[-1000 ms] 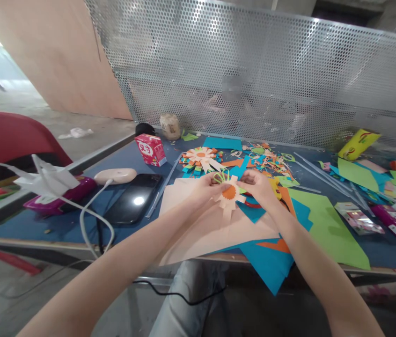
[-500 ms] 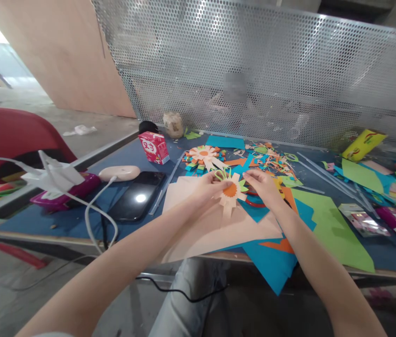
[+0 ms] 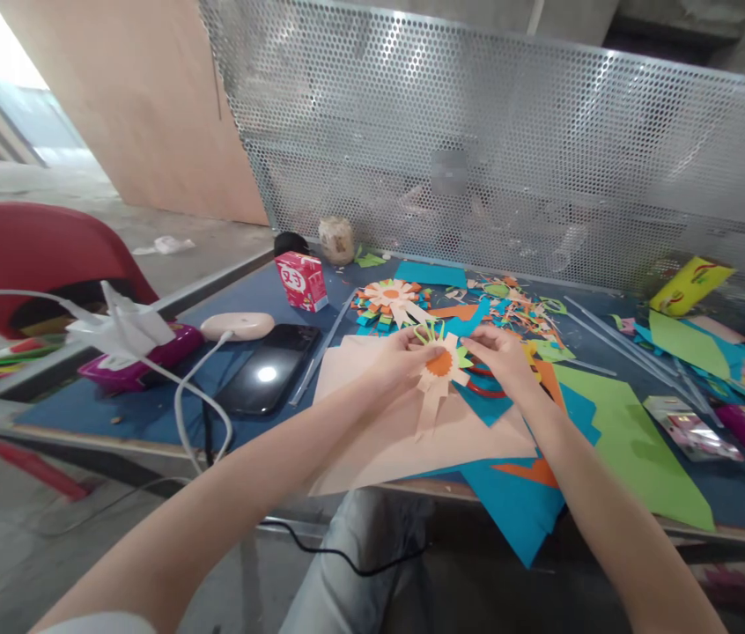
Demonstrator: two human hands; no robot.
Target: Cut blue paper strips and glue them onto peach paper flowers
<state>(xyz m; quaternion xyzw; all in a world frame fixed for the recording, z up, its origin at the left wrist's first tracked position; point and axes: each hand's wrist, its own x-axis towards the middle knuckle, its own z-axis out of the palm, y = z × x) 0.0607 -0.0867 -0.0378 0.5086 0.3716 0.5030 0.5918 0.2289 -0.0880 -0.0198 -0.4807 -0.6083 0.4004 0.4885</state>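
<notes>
A paper flower [image 3: 439, 362] with an orange centre, cream petals, green tips and cream tails is in my left hand [image 3: 404, 357], thumb over its front and fingers behind. Close at its right edge, my right hand [image 3: 499, 352] has thumb and fingertips pinched together; what lies between them is too small to make out. Below the flower spreads a large cream paper sheet [image 3: 372, 440]. Red-handled scissors [image 3: 486, 387] lie partly under my right hand. Another layered paper flower [image 3: 389, 298] rests just beyond, cream on top with orange and blue petals beneath.
Blue sheets [image 3: 511, 511] and a green sheet [image 3: 643, 458] overhang the front edge. Paper scraps [image 3: 511, 304] litter the back. On the left are a phone [image 3: 270, 368], a pink drink carton [image 3: 302, 282] and a purple power strip [image 3: 141, 357]. A perforated metal panel [image 3: 372, 114] stands behind.
The view has shifted slightly, so everything sits a little further right. Both hands stay at the flower, with the right fingertips still pinched beside it.
</notes>
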